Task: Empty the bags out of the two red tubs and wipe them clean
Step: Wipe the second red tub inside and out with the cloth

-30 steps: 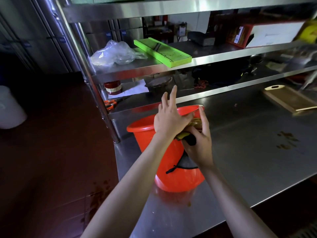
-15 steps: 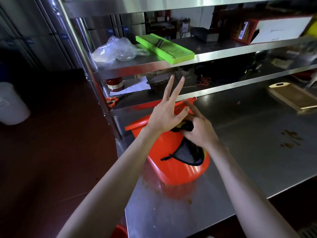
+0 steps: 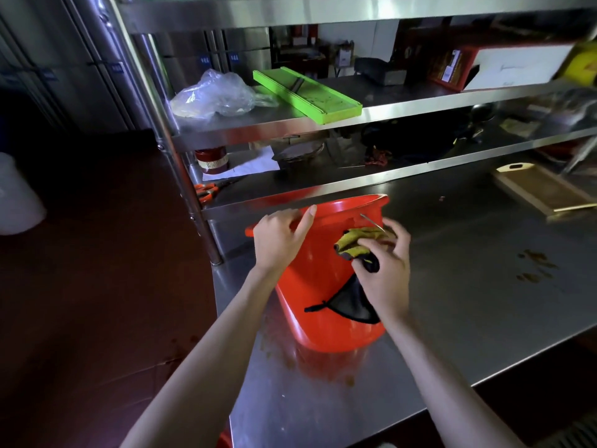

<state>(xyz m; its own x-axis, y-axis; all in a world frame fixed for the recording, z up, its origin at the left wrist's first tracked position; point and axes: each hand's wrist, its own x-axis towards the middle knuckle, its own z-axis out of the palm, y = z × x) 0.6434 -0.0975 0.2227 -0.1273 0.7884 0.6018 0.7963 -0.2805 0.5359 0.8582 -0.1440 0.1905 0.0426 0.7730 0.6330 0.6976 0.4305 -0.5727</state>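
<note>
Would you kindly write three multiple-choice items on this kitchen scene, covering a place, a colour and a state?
1. Where does the flat green plastic slicer board lie?
A. steel worktop
B. upper steel shelf
C. floor

2. What colour is the round plastic tub?
A. red
B. blue
C. white

3. What is the right hand doing?
A. hanging empty
B. gripping scissors
C. holding a yellow-and-black cloth to the tub

Answers: B, it sits beside the clear bag; A, its wall is red; C, fingers curl round the cloth.

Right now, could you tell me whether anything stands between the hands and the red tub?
Only the cloth: the right hand presses it against the red tub wall. The left hand grips the rim directly.
</note>
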